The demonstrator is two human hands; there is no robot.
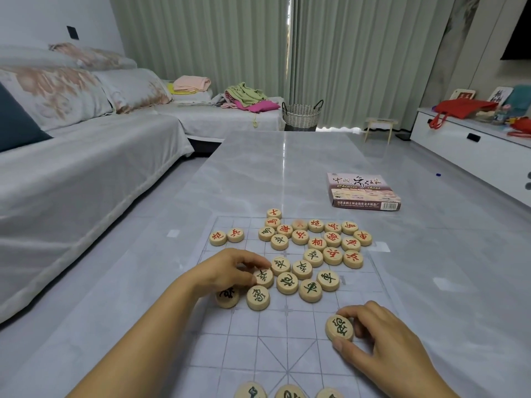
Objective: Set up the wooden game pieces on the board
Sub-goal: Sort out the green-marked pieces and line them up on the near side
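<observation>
A clear plastic board (275, 334) with printed grid lines lies on the grey table. Round wooden pieces sit on it in a loose heap: red-lettered ones (333, 239) further away, black-lettered ones (301, 280) nearer. My left hand (230, 271) rests on the heap's left side, fingertips pinching a black-lettered piece (264, 278). My right hand (382, 340) grips another black-lettered piece (339, 328) at the board's near right, tilted up on its edge. Three pieces (288, 392) line the bottom edge, partly cut off.
The game's box (362, 191) lies on the table beyond the board, to the right. A grey sofa (71, 168) runs along the left. A white low cabinet (474, 145) stands at the right, a woven basket (301, 114) by the curtains.
</observation>
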